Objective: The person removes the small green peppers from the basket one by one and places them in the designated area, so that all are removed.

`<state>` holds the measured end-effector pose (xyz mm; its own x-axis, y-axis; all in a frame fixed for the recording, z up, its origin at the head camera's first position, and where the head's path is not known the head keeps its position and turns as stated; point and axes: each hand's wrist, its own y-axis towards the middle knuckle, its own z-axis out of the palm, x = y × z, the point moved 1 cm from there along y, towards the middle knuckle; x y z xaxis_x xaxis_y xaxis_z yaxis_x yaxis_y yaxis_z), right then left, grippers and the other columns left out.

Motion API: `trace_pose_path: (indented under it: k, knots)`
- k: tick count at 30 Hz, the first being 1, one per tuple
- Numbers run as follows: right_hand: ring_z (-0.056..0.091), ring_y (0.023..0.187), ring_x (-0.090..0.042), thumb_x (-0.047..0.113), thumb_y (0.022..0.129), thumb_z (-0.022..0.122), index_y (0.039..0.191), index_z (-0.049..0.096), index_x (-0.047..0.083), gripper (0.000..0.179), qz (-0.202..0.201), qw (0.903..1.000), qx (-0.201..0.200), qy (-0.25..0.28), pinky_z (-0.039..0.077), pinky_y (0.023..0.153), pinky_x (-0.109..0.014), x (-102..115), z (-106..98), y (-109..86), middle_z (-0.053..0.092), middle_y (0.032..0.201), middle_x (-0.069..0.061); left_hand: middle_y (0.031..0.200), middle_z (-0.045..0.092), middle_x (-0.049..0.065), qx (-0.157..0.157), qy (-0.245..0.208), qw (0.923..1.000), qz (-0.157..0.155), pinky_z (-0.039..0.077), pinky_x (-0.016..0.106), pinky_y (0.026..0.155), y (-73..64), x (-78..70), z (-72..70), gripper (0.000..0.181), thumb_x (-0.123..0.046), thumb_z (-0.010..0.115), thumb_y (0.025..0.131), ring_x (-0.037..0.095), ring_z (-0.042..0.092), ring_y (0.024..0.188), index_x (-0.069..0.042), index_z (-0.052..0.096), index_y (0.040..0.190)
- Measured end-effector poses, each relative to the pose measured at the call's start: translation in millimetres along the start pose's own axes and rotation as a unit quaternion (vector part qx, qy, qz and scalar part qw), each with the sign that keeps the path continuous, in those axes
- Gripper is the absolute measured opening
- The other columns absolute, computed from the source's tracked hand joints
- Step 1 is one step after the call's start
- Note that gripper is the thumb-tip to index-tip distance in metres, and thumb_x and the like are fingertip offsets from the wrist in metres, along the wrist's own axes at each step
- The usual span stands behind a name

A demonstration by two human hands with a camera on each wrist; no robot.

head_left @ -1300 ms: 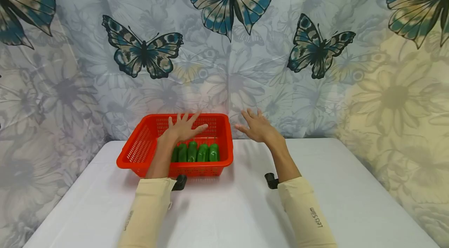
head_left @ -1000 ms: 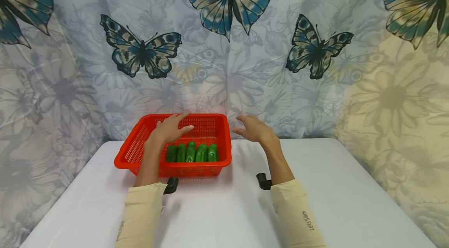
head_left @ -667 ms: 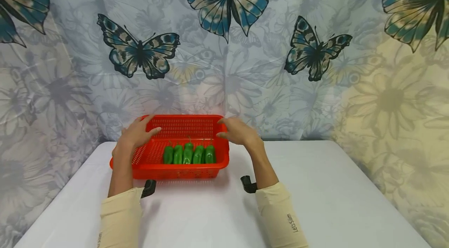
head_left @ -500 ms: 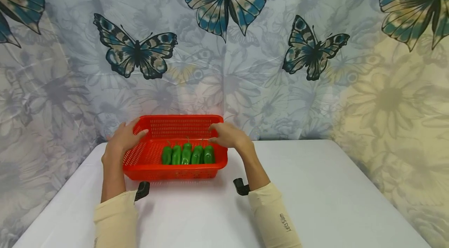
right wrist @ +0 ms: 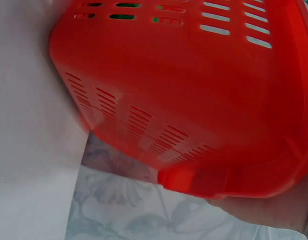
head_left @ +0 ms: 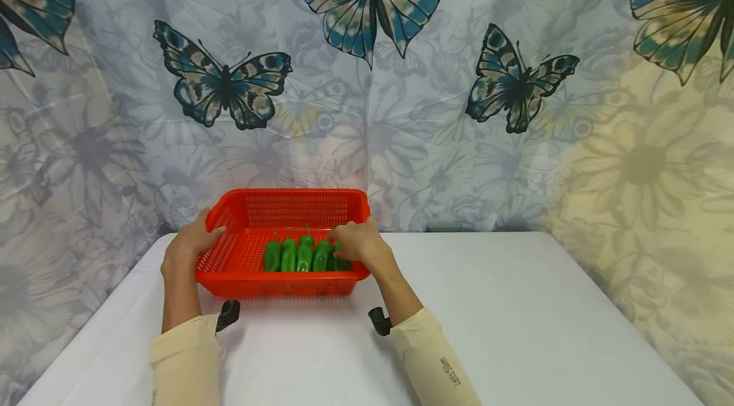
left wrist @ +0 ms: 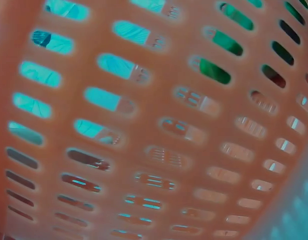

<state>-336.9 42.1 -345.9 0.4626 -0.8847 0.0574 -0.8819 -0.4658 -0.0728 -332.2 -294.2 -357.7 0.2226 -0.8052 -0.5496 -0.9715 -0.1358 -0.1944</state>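
A red plastic basket (head_left: pixel 275 285) with slotted walls sits on the table, left of centre. Several green peppers (head_left: pixel 305 254) stand in a row inside its front right part. My left hand (head_left: pixel 189 241) grips the basket's left rim, the thumb over the inner side and the fingers outside, partly hidden. My right hand (head_left: pixel 360 243) reaches over the right rim, its fingertips right at the rightmost pepper (head_left: pixel 342 264), which they partly cover; whether they pinch it I cannot tell. In the right wrist view the basket's outer wall (right wrist: pixel 168 75) blocks the fingers.
A white-covered table (head_left: pixel 487 317) lies beneath the basket. Close behind it hangs a floral cloth backdrop (head_left: pixel 424 138) with butterflies. Black wrist cameras (head_left: pixel 228 315) stick out from both sleeves. Through the basket's slots the left wrist view shows green peppers (left wrist: pixel 216 71).
Both hands have come down from above and beyond the basket. The left moved left onto the left rim; the right moved left and nearer, over the right rim to the peppers.
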Motion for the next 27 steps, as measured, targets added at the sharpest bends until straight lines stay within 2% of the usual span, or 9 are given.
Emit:
trace_pose_path:
  k: [1, 3, 6, 10, 14, 18, 23, 25, 27]
  knots:
    - [0.07, 0.106, -0.016, 0.025, 0.096, 0.074, 0.122, 0.078, 0.032, 0.027, 0.001, 0.9999, 0.006, -0.015, 0.04, 0.105, -0.048, 1, 1, -0.1, 0.08, 0.111, 0.006, 0.151, 0.036, 0.044, 0.003, -0.006, 1.0, -0.002, 0.061, 0.056, 0.09, -0.3, -0.8, 0.3, 0.08, -0.036, 0.043, 0.108, 0.049, 0.062, 0.113, -0.006, -0.004, 0.166]
    - [0.069, 0.095, -0.014, 0.025, 0.095, 0.074, 0.115, 0.08, 0.038, 0.024, 0.002, 0.9989, 0.014, -0.044, 0.038, 0.098, -0.044, 3, 4, -0.3, 0.079, 0.099, 0.008, 0.15, 0.038, 0.043, 0.003, -0.01, 0.9999, -0.005, 0.064, 0.05, 0.083, 0.0, -1.5, 1.4, 0.078, -0.033, 0.042, 0.109, 0.045, 0.065, 0.109, -0.006, -0.004, 0.166]
    - [0.065, 0.086, -0.012, 0.026, 0.095, 0.074, 0.11, 0.081, 0.042, 0.023, 0.001, 0.9967, 0.029, -0.076, 0.034, 0.093, -0.042, 6, 8, 0.0, 0.077, 0.088, 0.009, 0.15, 0.037, 0.043, 0.005, -0.013, 0.9999, -0.005, 0.063, 0.05, 0.084, 1.1, -1.7, 2.6, 0.077, -0.032, 0.04, 0.109, 0.045, 0.065, 0.109, -0.007, -0.004, 0.166]
    - [0.062, 0.084, -0.011, 0.029, 0.093, 0.076, 0.108, 0.082, 0.043, 0.021, 0.007, 0.9948, 0.046, -0.091, 0.032, 0.091, -0.04, 8, 11, -0.3, 0.077, 0.088, 0.011, 0.152, 0.035, 0.043, 0.013, -0.024, 0.9996, -0.011, 0.064, 0.053, 0.087, 2.2, -1.3, 6.3, 0.078, -0.032, 0.041, 0.109, 0.046, 0.064, 0.112, -0.007, -0.006, 0.166]
    - [0.058, 0.085, -0.01, 0.031, 0.094, 0.076, 0.108, 0.082, 0.042, 0.018, 0.001, 0.9942, 0.05, -0.095, 0.031, 0.088, -0.037, 9, 14, -0.9, 0.077, 0.089, 0.013, 0.15, 0.037, 0.042, 0.012, -0.04, 0.9987, -0.028, 0.066, 0.048, 0.078, 2.7, -1.7, 8.8, 0.078, -0.032, 0.042, 0.109, 0.043, 0.066, 0.107, -0.01, -0.007, 0.166]
    - [0.055, 0.081, -0.01, 0.033, 0.094, 0.075, 0.095, 0.079, 0.037, 0.005, -0.006, 0.9943, 0.045, -0.097, 0.03, 0.084, -0.035, 11, 17, 0.5, 0.071, 0.08, 0.013, 0.147, 0.04, 0.041, 0.009, -0.05, 0.9982, -0.032, 0.066, 0.045, 0.073, 3.2, -3.0, 8.6, 0.077, -0.032, 0.041, 0.109, 0.039, 0.067, 0.101, -0.012, -0.006, 0.167]
    - [0.054, 0.077, -0.012, 0.044, 0.094, 0.075, 0.076, 0.068, 0.033, 0.022, 0.0, 0.9931, 0.031, -0.113, 0.029, 0.082, -0.034, 14, 19, 3.5, 0.061, 0.07, 0.01, 0.147, 0.041, 0.041, 0.01, -0.064, 0.9976, -0.027, 0.067, 0.043, 0.071, 4.6, -3.4, 7.3, 0.077, -0.031, 0.042, 0.109, 0.034, 0.071, 0.093, -0.013, -0.005, 0.167]
    - [0.055, 0.075, -0.012, 0.047, 0.092, 0.077, 0.075, 0.065, 0.032, 0.026, 0.006, 0.9926, 0.023, -0.119, 0.029, 0.081, -0.034, 16, 19, 5.1, 0.061, 0.069, 0.009, 0.147, 0.04, 0.041, 0.011, -0.069, 0.9972, -0.025, 0.067, 0.044, 0.071, 4.8, -2.7, 6.2, 0.078, -0.031, 0.043, 0.109, 0.034, 0.072, 0.092, -0.013, -0.006, 0.167]
    - [0.055, 0.074, -0.012, 0.043, 0.093, 0.077, 0.075, 0.063, 0.031, 0.026, 0.012, 0.9915, 0.015, -0.129, 0.028, 0.08, -0.034, 18, 20, 7.0, 0.06, 0.069, 0.009, 0.147, 0.041, 0.04, 0.012, -0.076, 0.9967, -0.025, 0.067, 0.044, 0.07, 5.0, -1.2, 4.8, 0.078, -0.031, 0.043, 0.109, 0.035, 0.073, 0.093, -0.014, -0.006, 0.167]
